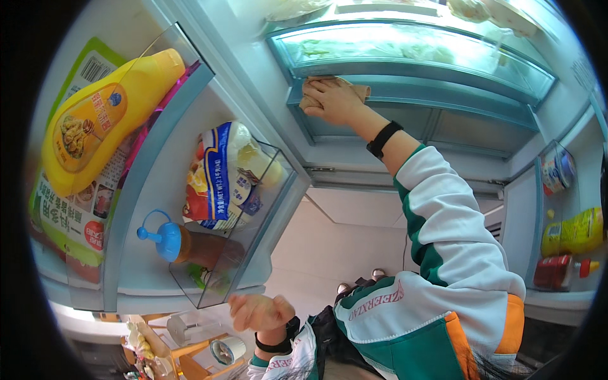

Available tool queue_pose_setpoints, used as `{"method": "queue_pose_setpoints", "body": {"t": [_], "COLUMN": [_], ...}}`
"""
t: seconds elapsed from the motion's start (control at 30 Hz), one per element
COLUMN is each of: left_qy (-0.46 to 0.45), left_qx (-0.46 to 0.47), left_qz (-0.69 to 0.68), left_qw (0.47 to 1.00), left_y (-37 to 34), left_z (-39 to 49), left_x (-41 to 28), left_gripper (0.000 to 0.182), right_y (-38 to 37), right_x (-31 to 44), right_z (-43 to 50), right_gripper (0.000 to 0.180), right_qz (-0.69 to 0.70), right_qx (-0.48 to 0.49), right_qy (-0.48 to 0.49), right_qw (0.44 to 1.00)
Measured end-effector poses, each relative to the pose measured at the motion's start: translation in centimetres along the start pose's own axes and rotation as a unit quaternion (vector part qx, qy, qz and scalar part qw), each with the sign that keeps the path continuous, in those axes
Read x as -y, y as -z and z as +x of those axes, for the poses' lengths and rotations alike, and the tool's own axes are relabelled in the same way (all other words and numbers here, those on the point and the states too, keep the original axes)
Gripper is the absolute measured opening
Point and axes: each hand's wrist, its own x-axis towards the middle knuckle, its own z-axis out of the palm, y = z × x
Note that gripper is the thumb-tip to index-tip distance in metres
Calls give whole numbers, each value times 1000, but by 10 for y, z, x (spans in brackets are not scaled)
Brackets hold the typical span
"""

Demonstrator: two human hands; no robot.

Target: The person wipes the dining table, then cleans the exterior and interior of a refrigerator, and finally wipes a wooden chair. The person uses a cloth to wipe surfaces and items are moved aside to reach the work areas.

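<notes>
My right hand (332, 100) presses a brown cloth (362, 91) against the left end of the front rim of a refrigerator drawer (418, 88). The cloth is bunched under my palm and fingers, and part of it is hidden. Just above lies a clear-fronted drawer (380, 47) with green leafy contents. My left hand (262, 312) hangs at the lower left with its fingers curled in, slightly blurred. Nothing shows in it. The lower door bin (204, 289) is the nearest thing to it.
On the left, the open door holds a yellow squeeze bottle (109, 123), a printed food bag (216, 175) and a blue-capped bottle (190, 244). The right door carries a yellow package (572, 232) and a red bottle (553, 272). Behind me at lower left stands a wooden table (159, 344).
</notes>
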Motion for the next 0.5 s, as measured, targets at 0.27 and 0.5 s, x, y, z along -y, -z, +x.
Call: {"method": "queue_pose_setpoints", "body": {"t": [0.27, 0.5], "left_qy": [104, 149], "left_qx": [125, 194], "left_qz": [-191, -271], "left_qw": [968, 931], "left_y": [-48, -56], "left_z": [-7, -28], "left_x": [-28, -26], "left_gripper": [30, 38], "right_y": [85, 162], "right_x": [-87, -144], "right_z": [-119, -218], "right_gripper": [60, 62], "right_qz": [-68, -108], "right_qx": [52, 30], "right_qy": [-163, -330], "right_qw": [983, 937]}}
